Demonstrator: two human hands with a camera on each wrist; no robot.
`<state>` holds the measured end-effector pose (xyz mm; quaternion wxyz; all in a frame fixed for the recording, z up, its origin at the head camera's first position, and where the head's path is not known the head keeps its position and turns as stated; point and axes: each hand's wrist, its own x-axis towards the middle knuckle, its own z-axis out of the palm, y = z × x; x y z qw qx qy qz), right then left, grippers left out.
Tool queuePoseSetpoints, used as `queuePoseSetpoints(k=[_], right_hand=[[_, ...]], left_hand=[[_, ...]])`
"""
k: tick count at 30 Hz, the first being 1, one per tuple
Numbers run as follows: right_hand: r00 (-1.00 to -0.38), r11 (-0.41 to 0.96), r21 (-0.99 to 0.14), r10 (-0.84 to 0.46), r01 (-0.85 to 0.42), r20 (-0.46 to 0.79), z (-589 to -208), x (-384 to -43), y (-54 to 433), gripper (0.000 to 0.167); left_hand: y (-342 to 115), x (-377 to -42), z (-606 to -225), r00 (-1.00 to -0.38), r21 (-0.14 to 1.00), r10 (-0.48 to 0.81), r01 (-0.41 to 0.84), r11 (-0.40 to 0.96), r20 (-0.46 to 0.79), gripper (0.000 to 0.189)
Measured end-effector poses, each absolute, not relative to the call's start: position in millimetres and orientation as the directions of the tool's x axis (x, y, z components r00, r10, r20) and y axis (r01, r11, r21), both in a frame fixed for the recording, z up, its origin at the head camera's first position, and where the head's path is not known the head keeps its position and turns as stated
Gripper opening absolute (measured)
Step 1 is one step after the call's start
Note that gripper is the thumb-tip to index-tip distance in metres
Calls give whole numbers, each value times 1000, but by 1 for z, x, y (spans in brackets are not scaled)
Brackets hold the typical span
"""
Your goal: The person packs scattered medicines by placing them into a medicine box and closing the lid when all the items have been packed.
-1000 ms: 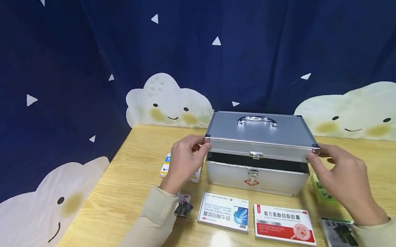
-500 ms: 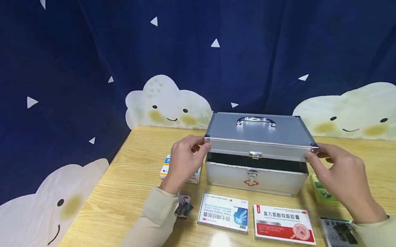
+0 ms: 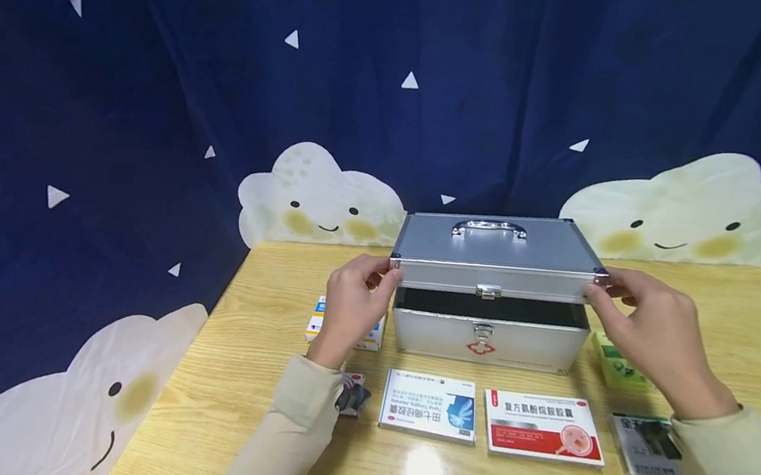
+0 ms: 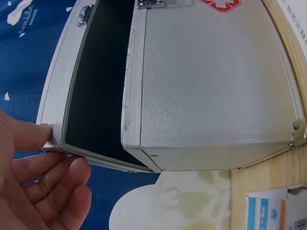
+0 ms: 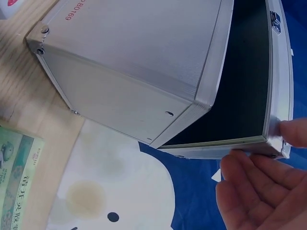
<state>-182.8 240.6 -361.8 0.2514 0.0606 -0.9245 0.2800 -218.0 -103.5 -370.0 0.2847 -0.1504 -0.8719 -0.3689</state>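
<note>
A silver metal first-aid case [image 3: 489,342] with a red cross stands on the table, its lid [image 3: 502,247] tilted partway up. My left hand [image 3: 356,298] pinches the lid's front left corner between thumb and fingers. At the front right corner my right hand [image 3: 657,330] pinches the lid in the same way. In the left wrist view the thumb of my left hand [image 4: 43,177] lies on the lid's front face, fingers beneath its edge. Dark lining shows through the gap. The right wrist view has my right hand [image 5: 268,182] at the other corner.
Before the case lie a white-and-blue medicine box [image 3: 429,406], a red-and-white one [image 3: 545,428], a grey one [image 3: 644,453] and a small box [image 3: 350,398] partly behind the left sleeve. A yellow-and-blue box [image 3: 370,338] and a green box [image 3: 621,365] flank the case.
The lid stays partly raised with both hands on its corners, its front edge perhaps slightly higher against the case. The view has shifted a little; the medicine boxes stay where they were.
</note>
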Motion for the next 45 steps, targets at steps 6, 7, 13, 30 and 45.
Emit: queuePoseSetpoints(k=[6,7,13,30,45], right_hand=[[-863,836,-487,31,-254,504,-360,-183,239,41],[-860,837,-484,31,-257,510,-360,-183,239,41],[-864,836,-490,38,-248,503,-358,-185,239,41],[-862,831,-497,44,-249,505,-352,-187,239,37],[-856,821,-510,52,-256,514,-348,-189,239,38]], left_hand=[[-103,-219,-369,-786,560,44,478,677,617,13],[-103,-219,-368,-785,560,43,478,677,618,12],[-103,-220,-366,-780,559,41,483,673,625,11],[-101,-223,-360,-775,565,31,487,667,631,12],[-101,-225,-358,-779,573,33,488,658,626,14]])
